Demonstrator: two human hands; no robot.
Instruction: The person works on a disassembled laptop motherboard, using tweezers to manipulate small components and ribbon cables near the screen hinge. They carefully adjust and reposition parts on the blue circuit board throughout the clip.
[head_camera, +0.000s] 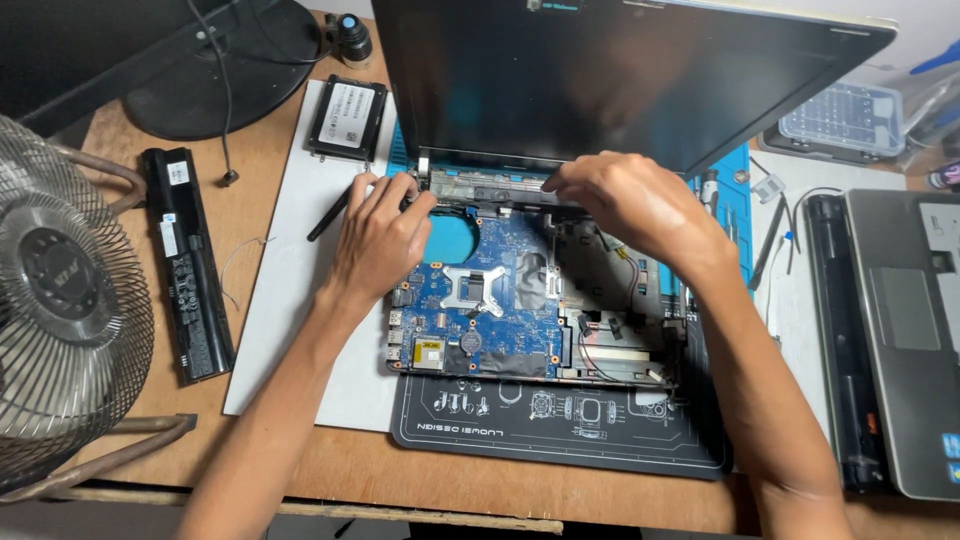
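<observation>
The opened black laptop base with its bare blue circuit board (490, 300) lies on a black printed work mat (560, 430) at the middle of the wooden desk (330, 465), its dark screen lid (620, 70) standing tilted above it. The lid's top corners are cut off by the frame, and the hinge strip (480, 185) is partly hidden by both hands. The right forearm covers the base's right side.

To the left, a white sheet (290, 300) offers open room between the base and a long black battery pack (185, 265); a wire fan guard (60, 300) crowds the desk's left edge. On the right, a grey palm-rest cover (905, 330) lies near.

The left hand (380, 240) curls narrowly, its fingertips pinching at the left hinge. The right hand (625, 200) lies loosely spread, its fingertips pressing on the hinge strip; whether it grips anything cannot be told.
</observation>
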